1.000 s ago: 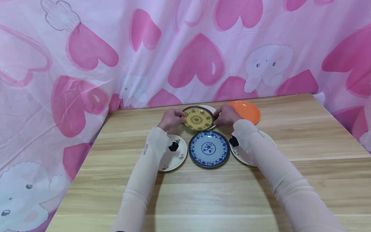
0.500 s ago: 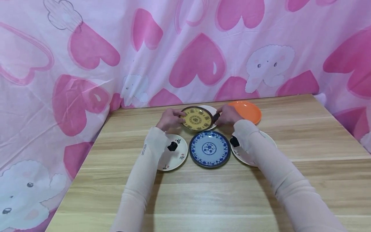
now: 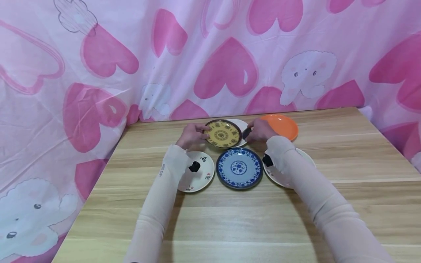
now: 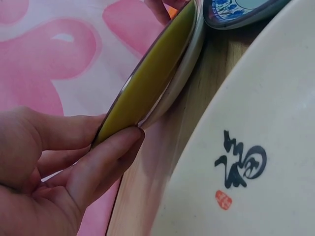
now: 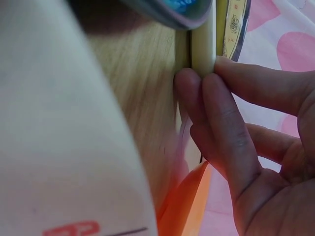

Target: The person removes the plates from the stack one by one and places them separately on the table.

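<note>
My left hand [image 3: 191, 136] pinches the left rim of a yellow patterned plate [image 3: 223, 134] with a dark rim. In the left wrist view, that plate is tilted over a white plate [image 4: 184, 81], and my lower fingertips reach the white rim. My right hand [image 3: 260, 130] grips the right edge of the white plate [image 3: 241, 126], its fingers on either side of the rim in the right wrist view. The yellow plate covers much of the white one. Just in front lies a blue-and-white plate [image 3: 239, 168].
Two white plates with black characters, left [image 3: 200, 179] and right [image 3: 279, 179], flank the blue one, partly under my sleeves. An orange plate [image 3: 283, 126] lies behind my right hand. A pink heart-patterned cloth [image 3: 227, 69] hangs behind the wooden table [image 3: 230, 223].
Both hands keep their holds on the plates. The yellow plate stays over the white one, shifted very slightly left against it. The whole head view drifts slightly.
</note>
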The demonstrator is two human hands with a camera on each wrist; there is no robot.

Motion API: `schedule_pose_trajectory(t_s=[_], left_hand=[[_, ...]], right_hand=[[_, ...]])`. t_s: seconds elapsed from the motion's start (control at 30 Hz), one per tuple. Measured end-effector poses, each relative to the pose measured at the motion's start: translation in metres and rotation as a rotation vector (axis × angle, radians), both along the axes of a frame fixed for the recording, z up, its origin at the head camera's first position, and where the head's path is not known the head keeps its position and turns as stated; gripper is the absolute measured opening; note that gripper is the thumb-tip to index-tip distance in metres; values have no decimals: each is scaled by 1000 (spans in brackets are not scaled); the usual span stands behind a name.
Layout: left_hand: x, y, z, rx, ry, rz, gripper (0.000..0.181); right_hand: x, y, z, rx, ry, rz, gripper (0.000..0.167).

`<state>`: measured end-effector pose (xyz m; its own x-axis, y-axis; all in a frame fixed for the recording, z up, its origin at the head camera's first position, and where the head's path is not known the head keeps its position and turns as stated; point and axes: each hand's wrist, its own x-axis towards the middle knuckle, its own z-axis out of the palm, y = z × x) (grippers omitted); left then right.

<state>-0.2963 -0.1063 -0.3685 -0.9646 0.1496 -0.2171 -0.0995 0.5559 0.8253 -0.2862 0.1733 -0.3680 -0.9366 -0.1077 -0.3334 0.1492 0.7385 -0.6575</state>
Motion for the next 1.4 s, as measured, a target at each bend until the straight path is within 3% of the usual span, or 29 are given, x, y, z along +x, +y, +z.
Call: schedule_pose_trajectory(t_s=[0.33,0.9,1.4], left_hand=[[0,-9,-3,73,-10,10,43],[-1,-29,-2,77,-1,67,42],[1,-55,-4,96,-9,106,45]], right_hand=[[-2,2,2,27,-2,14,62],[-2,2,0,37,-5,7,49],[-1,-1,2,30,-26,-7,52]])
